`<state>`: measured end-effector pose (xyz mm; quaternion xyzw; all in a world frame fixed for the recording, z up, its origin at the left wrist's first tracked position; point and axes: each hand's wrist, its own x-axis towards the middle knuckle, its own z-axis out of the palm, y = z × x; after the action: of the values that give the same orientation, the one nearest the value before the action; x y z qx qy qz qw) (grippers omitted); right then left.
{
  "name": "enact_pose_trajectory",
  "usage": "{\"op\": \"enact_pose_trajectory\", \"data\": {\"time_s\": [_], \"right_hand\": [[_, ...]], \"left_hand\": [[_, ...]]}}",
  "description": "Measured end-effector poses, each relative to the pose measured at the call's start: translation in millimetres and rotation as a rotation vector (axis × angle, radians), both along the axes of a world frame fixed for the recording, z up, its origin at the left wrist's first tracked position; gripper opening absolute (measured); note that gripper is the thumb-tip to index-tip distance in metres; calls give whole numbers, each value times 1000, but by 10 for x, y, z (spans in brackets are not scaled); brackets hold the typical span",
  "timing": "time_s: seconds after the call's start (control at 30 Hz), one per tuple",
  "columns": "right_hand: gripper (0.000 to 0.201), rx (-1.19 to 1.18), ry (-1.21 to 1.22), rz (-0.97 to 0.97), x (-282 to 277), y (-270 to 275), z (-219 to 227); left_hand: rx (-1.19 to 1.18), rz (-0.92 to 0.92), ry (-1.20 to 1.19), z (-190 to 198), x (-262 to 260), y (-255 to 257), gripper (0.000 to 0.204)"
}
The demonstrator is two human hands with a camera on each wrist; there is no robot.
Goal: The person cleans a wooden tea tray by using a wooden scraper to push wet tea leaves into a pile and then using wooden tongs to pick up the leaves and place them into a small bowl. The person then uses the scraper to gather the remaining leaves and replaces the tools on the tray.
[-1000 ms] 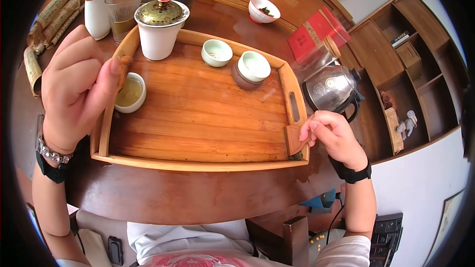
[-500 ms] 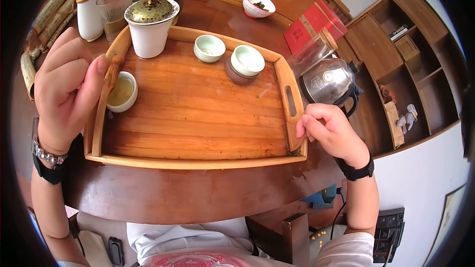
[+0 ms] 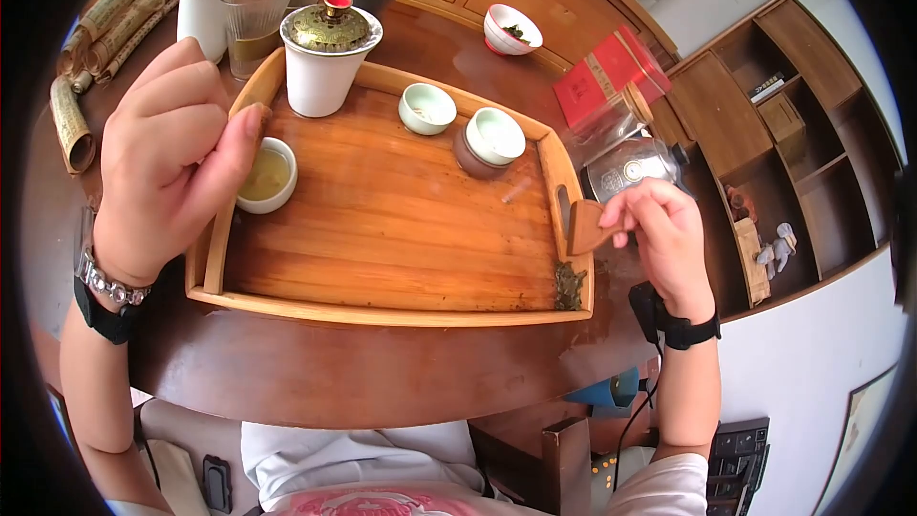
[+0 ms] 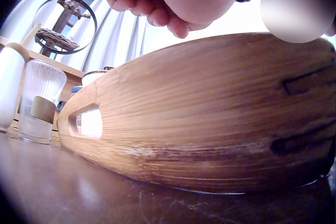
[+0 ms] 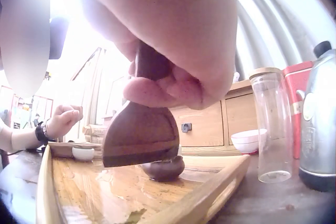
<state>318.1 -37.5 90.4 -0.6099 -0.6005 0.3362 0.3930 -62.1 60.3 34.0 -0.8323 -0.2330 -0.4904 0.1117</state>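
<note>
My right hand [image 3: 664,239] pinches the handle of a fan-shaped wooden scraper [image 3: 585,227], its broad edge pointing down in the right wrist view. The scraper is raised beside the handle slot of the wooden tea tray [image 3: 382,258]. Dark wet tea leaves [image 3: 569,287] lie heaped in the tray's near right corner. Over the tray's left side, my left hand [image 3: 172,162] is curled, a small brown wooden piece [image 3: 263,113] showing at the thumb tip; most of it is hidden. Near that thumb sits a white cup [image 3: 285,193] of pale tea.
A white lidded cup [image 3: 325,81], a pale green cup [image 3: 426,110] and another pale cup [image 3: 496,137] on a brown base stand along the tray's far side. Beyond the right edge are a kettle [image 3: 621,170], a glass jar [image 3: 607,129] and a red box [image 3: 611,72].
My right hand has lifted the scraper from the tray's near right corner, uncovering the tea leaves there. My left hand has stayed over the tray's left side, while the head view has shifted slightly.
</note>
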Motion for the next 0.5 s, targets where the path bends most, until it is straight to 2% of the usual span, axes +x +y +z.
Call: {"op": "enact_pose_trajectory", "data": {"time_s": [0.1, 0.17, 0.3, 0.43, 0.5], "right_hand": [[20, -20, -7, 0, -182, 114, -44], [17, -95, -81, 140, -374, 197, -79], [18, -206, -137, 290, -694, 376, -195], [19, -166, -112, 331, -779, 542, -233], [19, -157, -120, 355, -766, 593, -238]], "left_hand": [[5, -19, -2, 3, 4, 13, 31], [8, -21, 4, 4, -3, 13, 30], [3, -25, 18, 21, -15, 9, 29], [-11, -52, 12, 29, -22, 14, 28], [2, -10, 7, 46, -18, -3, 29]]}}
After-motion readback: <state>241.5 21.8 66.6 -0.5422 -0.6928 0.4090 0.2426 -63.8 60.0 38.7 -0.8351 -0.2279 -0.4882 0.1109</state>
